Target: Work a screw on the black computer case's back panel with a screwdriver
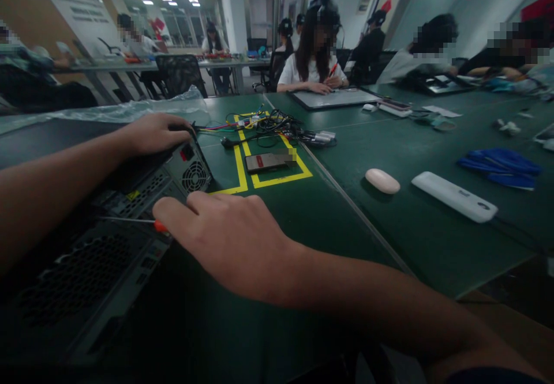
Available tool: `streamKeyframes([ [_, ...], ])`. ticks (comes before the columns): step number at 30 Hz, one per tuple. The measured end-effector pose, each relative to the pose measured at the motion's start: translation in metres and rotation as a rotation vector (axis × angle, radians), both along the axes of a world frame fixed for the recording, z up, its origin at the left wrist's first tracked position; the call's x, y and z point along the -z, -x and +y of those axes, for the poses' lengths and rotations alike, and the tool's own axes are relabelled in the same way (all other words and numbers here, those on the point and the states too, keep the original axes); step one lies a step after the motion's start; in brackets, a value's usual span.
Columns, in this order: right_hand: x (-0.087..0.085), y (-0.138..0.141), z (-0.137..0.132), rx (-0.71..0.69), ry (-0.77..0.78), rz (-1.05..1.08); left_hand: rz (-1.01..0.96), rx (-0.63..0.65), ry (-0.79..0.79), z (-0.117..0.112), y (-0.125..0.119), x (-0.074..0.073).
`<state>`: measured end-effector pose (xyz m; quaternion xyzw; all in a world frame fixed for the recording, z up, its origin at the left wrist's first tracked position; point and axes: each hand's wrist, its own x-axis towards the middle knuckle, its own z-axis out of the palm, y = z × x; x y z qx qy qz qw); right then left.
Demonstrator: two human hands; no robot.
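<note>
A black desktop computer case (82,274) lies at the left, its back panel with vents and ports facing me. My left hand (158,133) holds the case at its far top corner, fingers curled over the edge near the small fan grille (193,176). In front of the back panel, my right hand (238,237) is closed around a screwdriver with an orange-red handle (160,226). Its thin metal shaft points left to the panel. Shadow hides where the tip meets the case, so contact with a screw cannot be made out.
Beyond the case lie a cable bundle (281,123) and a phone (266,162) within yellow tape lines. Farther right are a pale pink oval object (382,181), a long white device (454,196) and blue straps (497,165). A co-worker (311,55) sits across the green table (346,234).
</note>
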<state>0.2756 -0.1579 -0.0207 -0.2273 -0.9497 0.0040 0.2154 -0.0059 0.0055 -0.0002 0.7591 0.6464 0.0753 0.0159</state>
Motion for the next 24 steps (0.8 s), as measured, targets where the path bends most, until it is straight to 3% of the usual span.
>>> streamKeyframes([
  [24,-0.0015,0.0001,0.0001,0.033,-0.006,0.016,0.022,-0.026,-0.021,0.0024,0.0021,0.0037],
])
